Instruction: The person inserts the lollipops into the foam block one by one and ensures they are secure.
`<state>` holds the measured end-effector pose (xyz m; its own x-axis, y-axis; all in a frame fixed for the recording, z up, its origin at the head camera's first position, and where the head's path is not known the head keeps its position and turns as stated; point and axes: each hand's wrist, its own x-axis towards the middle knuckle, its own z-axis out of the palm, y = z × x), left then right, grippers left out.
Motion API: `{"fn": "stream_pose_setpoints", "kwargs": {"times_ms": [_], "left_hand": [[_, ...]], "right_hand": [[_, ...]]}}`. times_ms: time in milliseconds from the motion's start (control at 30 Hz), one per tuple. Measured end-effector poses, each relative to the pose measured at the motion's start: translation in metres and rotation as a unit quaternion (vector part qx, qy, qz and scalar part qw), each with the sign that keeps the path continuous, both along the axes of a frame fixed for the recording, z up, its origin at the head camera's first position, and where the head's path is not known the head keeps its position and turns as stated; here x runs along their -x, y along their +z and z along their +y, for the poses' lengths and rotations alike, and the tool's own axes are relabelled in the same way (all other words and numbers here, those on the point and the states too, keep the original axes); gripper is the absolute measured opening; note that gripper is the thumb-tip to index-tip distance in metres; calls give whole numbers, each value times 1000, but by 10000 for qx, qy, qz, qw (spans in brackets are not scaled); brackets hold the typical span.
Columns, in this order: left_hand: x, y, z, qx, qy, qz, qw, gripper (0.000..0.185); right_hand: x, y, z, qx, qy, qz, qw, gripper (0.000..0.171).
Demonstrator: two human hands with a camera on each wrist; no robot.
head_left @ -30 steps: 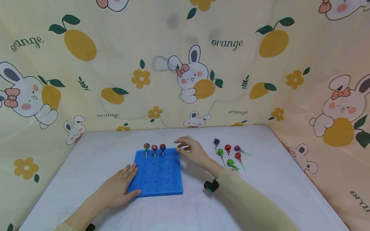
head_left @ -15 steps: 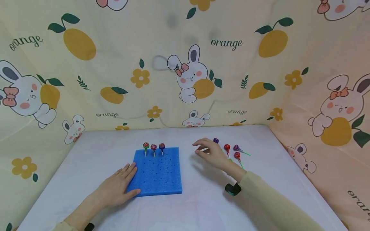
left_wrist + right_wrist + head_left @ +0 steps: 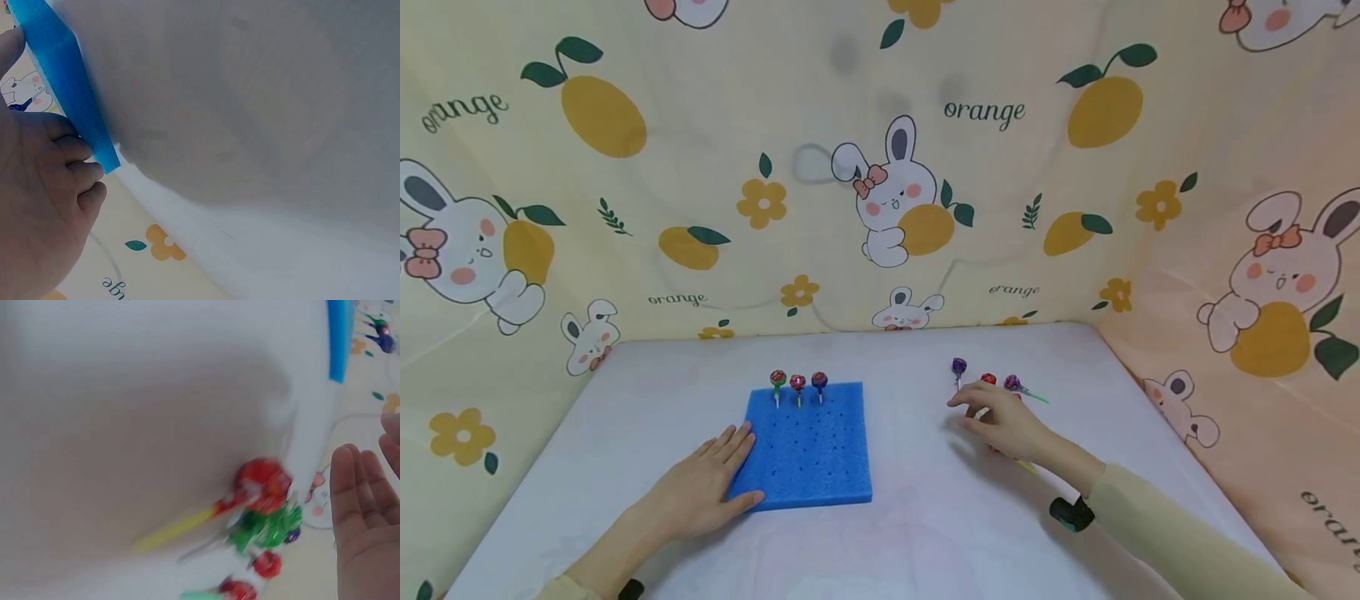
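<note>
A blue foam block (image 3: 808,446) with rows of holes lies on the white table (image 3: 910,542). Three lollipops (image 3: 797,383) stand upright in its back row. My left hand (image 3: 711,479) rests flat on the block's left edge, and its fingers (image 3: 84,172) touch the blue foam (image 3: 69,81). My right hand (image 3: 996,417) hovers over a loose pile of lollipops at the right, fingers relaxed, holding nothing that I can see. A purple lollipop (image 3: 958,367) and another purple one (image 3: 1013,383) show behind it. Under the right hand (image 3: 369,512) lie a red lollipop (image 3: 262,484) and a green lollipop (image 3: 269,525), blurred.
Printed fabric walls with rabbits and oranges (image 3: 887,192) enclose the table at the back and both sides. Bare white tabletop lies between the foam block and the lollipop pile, and in front of both.
My right hand has travelled right from the foam block's back right corner to above the loose lollipops. The left hand and the block have stayed put.
</note>
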<state>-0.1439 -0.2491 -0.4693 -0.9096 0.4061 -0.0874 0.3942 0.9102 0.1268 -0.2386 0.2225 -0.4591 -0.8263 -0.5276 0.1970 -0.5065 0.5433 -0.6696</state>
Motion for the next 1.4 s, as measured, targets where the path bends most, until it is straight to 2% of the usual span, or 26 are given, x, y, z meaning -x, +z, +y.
{"fn": "stream_pose_setpoints", "kwargs": {"times_ms": [233, 467, 600, 933, 1200, 1400], "left_hand": [[1, -2, -1, 21, -36, -5, 10000, 94], [1, -2, -1, 8, -18, -61, 10000, 94], [1, -2, -1, -28, -6, -107, 9999, 94], [-1, -1, -1, -57, 3, -103, 9999, 94], [0, -2, -2, -66, 4, -61, 10000, 94], [0, -3, -2, -63, -17, -28, 10000, 94]], "right_hand": [[-15, -6, 28, -543, 79, 30, 9985, 28], [-22, -10, 41, -578, 194, 321, 9976, 27], [-25, -8, 48, -595, 105, 380, 9974, 27], [-31, 0, 61, -650, -533, 48, 9964, 22], [-28, -2, 66, -812, -549, -295, 9948, 22], [-28, -1, 65, -806, -362, -524, 9947, 24]]}}
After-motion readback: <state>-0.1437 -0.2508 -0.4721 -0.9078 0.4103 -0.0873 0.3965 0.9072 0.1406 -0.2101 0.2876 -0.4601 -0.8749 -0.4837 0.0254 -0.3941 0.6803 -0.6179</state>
